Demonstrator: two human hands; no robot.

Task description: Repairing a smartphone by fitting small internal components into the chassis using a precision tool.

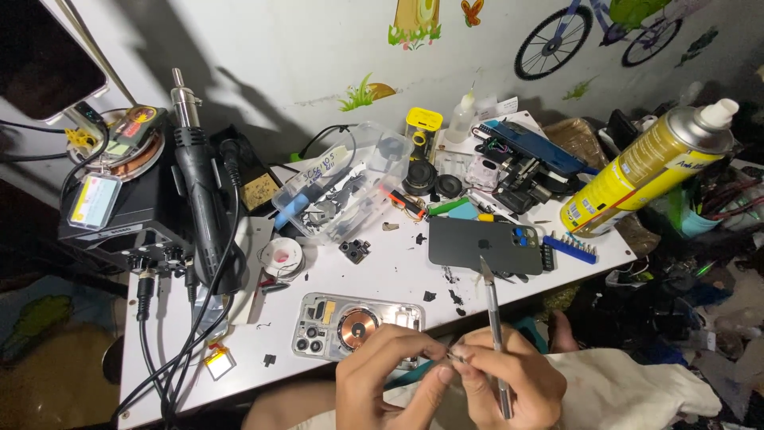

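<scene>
White table: work surface (pixel 382 279), cluttered, hands at its near edge
left hand: (pixel 383 374) fingertips pinched on a tiny part (pixel 454 356), too small to identify
right hand: (pixel 501 378) meets the left at the same part, fingertips touching it; also grips a scalpel (pixel 495 318), blade pointing up and away from the hands
hands: together, both closed, over the table's near edge
phone frame: (pixel 354 325) open housing with round copper coil, lies flat just beyond the left hand, partly covered by its fingers
grey phone: (pixel 484 244) back up, beyond the right hand, scalpel tip overlaps it in view
bit strip: (pixel 570 248) blue, right of the grey phone
spray can: (pixel 645 170) yellow, tilted, far right of the hands
plastic box: (pixel 344 191) clear, holds small parts, well beyond the hands
hot-air gun: (pixel 203 191) black, standing in holder, far left of the hands, cables hanging off the table edge
station: (pixel 119 215) black box left of the gun
tape roll: (pixel 283 256) between gun and frame
small battery: (pixel 220 362) left of the left hand, near table edge
cloth: (pixel 629 390) white, right of the right hand
</scene>
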